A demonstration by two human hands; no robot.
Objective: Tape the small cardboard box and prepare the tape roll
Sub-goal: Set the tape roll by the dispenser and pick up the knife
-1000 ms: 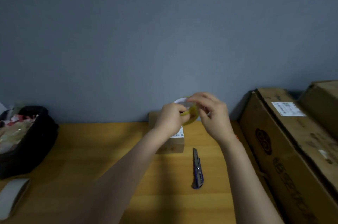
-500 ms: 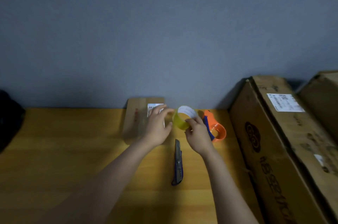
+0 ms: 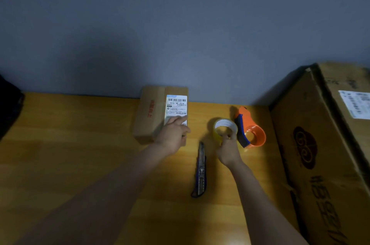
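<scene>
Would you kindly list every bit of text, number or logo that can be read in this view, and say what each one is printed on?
White shipping label on the small cardboard box: barcodes and a bold line that seems to read "501E- M1 A218", uncertain; fine print too small.
Red vertical characters on the same box: blurred.
Large cardboard box: dark swirl logo and big characters, unreadable at this angle.
Its white label: too blurred.

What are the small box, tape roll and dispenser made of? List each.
Small box: matte brown cardboard, with a printed paper label.
Tape roll: glossy yellowish translucent film, apparently plastic, on a white core.
Dispenser: smooth orange plastic, by its look, with a blue part.
</scene>
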